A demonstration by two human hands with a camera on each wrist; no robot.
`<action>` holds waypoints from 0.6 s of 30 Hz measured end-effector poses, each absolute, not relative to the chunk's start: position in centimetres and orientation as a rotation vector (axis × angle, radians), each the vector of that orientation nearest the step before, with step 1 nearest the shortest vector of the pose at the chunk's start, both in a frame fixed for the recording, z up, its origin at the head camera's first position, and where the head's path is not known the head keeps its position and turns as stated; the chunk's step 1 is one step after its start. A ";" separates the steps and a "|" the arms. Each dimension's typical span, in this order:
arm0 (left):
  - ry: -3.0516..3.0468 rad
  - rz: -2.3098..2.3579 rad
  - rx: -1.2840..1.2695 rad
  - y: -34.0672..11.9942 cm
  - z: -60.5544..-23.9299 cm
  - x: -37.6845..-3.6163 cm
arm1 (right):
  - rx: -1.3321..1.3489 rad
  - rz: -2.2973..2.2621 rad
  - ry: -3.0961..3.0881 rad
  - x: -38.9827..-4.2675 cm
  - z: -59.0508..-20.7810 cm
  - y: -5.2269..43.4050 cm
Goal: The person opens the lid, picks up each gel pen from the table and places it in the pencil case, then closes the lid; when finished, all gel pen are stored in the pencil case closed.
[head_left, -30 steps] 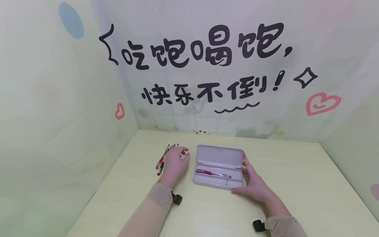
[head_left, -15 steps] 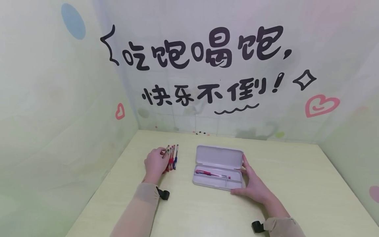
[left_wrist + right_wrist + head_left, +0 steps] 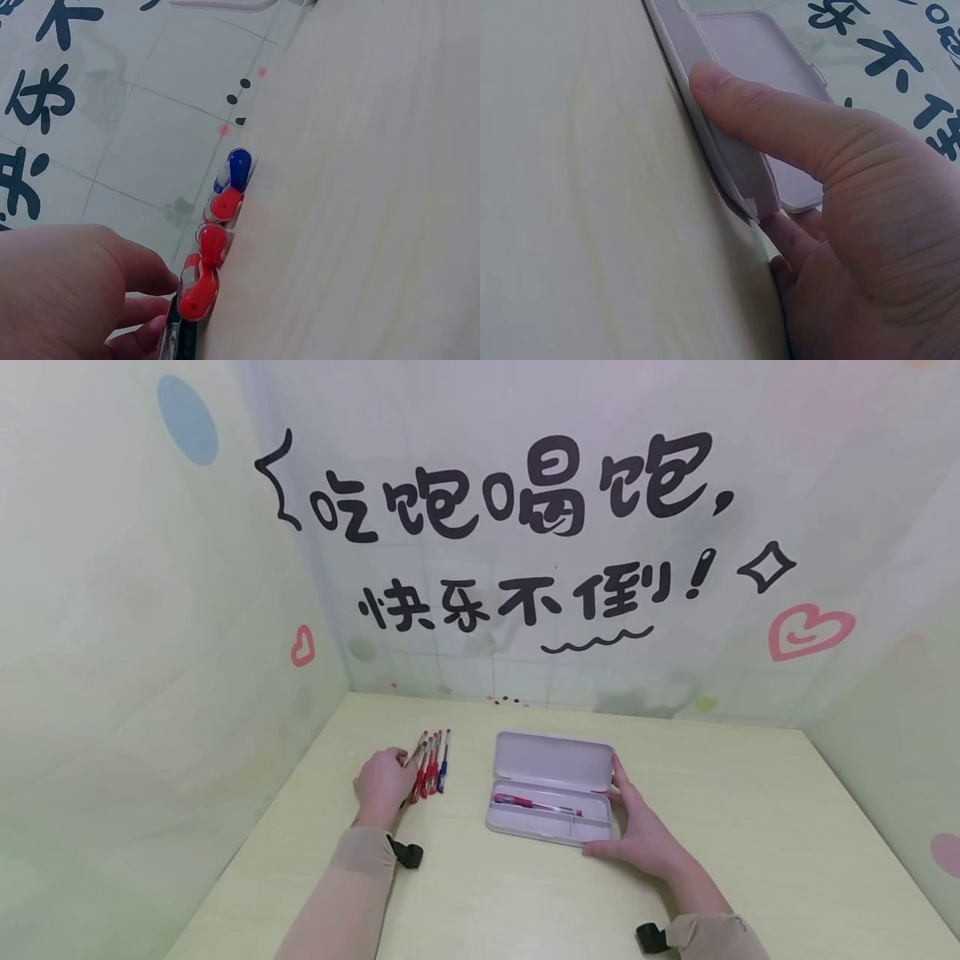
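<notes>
An open pale pencil case (image 3: pixel 551 758) lies mid-table with one red pen (image 3: pixel 534 802) in its tray. My right hand (image 3: pixel 611 810) holds the case's right end, thumb along the near wall and fingers at the far corner. In the right wrist view the thumb lies along the case wall (image 3: pixel 739 176) with my right hand (image 3: pixel 742 154) around the end. Left of the case lies a row of several pens (image 3: pixel 431 760), red ones and a blue one (image 3: pixel 444 758). My left hand (image 3: pixel 401 768) curls at the row's left side. Its fingertips (image 3: pixel 146 334) pinch a black pen (image 3: pixel 180 341) beside the red caps (image 3: pixel 214 240).
The pale yellow table (image 3: pixel 750 827) is boxed in by a printed back wall (image 3: pixel 525 568) and side walls on the left and right. Black wrist straps (image 3: pixel 405 855) sit on both sleeves.
My left hand has left the spot beside the case and moved left across the pens to the row's left side, fingers curling onto a pen. The right hand stays on the case.
</notes>
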State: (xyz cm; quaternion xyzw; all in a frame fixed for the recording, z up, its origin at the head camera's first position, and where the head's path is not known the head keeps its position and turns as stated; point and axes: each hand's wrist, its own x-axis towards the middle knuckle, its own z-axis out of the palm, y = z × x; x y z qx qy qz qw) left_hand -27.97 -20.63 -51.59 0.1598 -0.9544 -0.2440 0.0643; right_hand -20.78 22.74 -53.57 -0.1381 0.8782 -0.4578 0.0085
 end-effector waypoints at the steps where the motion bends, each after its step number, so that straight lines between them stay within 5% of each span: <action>1: -2.892 -0.731 0.492 -20.7 -51.6 -28.0 | -0.433 -1.432 2.742 -20.8 -53.6 22.8; 18: -2.952 -0.738 0.568 -20.2 -51.3 -28.3 | -0.433 -1.424 2.753 -20.8 -53.7 22.6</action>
